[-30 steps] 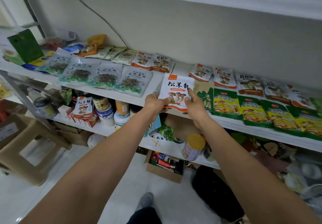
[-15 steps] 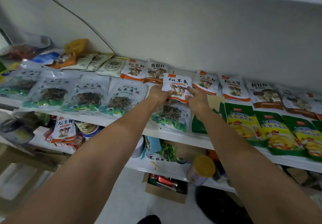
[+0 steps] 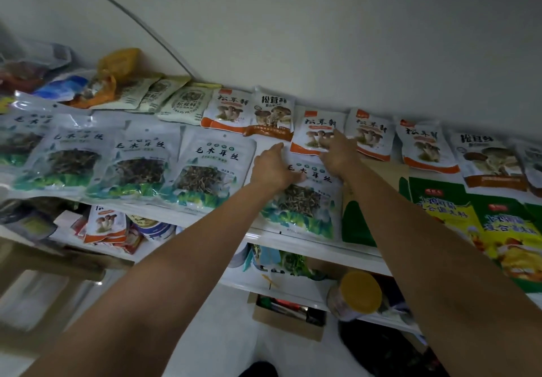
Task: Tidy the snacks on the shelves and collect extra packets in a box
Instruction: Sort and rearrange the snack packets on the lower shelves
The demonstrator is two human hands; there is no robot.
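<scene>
R hand (image 3: 337,153) is lying flat, straight fingers pressing on the white-orange mushroom packet (image 3: 311,130), which is sitting in the back row of the top shelf (image 3: 293,235) btwn similar pkts on either side, just behind a black-fungus packet (image 3: 299,203). L hand (image 3: 274,168) is resting open w/ fingers stretched out, holding nothing, index tip just beside that mushroom packet's left edge, palm over the black-fungus packet's top. Lower down, a cardboard box (image 3: 289,322) is sitting on the floor, a yellow-lidded jar (image 3: 356,294) showing just above and right of it.
</scene>
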